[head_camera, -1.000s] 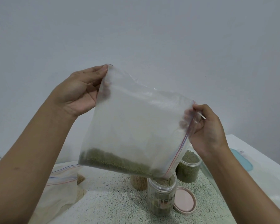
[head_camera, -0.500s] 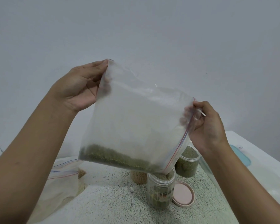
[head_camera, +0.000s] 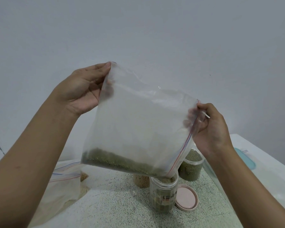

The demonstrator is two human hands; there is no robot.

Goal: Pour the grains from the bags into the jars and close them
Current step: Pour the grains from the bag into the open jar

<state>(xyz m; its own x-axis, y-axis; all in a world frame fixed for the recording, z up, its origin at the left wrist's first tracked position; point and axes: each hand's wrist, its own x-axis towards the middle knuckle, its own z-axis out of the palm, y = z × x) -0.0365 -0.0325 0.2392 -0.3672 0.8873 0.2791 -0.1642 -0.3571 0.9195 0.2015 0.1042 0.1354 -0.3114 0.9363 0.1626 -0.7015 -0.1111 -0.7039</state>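
Note:
I hold a clear zip bag (head_camera: 138,122) tilted in the air, with green grains (head_camera: 118,162) lying along its lower edge. My left hand (head_camera: 82,89) pinches the bag's raised upper corner. My right hand (head_camera: 211,129) grips the zip edge on the right. The bag's lowest open corner hangs over the mouth of a clear jar (head_camera: 164,193), which holds green grains. A pink lid (head_camera: 186,197) lies flat on the table to the right of that jar.
A second jar of green grains (head_camera: 190,168) stands behind on the right, and a jar of tan grains (head_camera: 141,181) behind the bag. Another zip bag (head_camera: 64,181) lies at the left on the speckled mat (head_camera: 115,208). A teal lid (head_camera: 244,160) rests on the white table at right.
Both hands have lifted the bag's upper edge slightly and held the tilt; its lower corner stays over the jar mouth.

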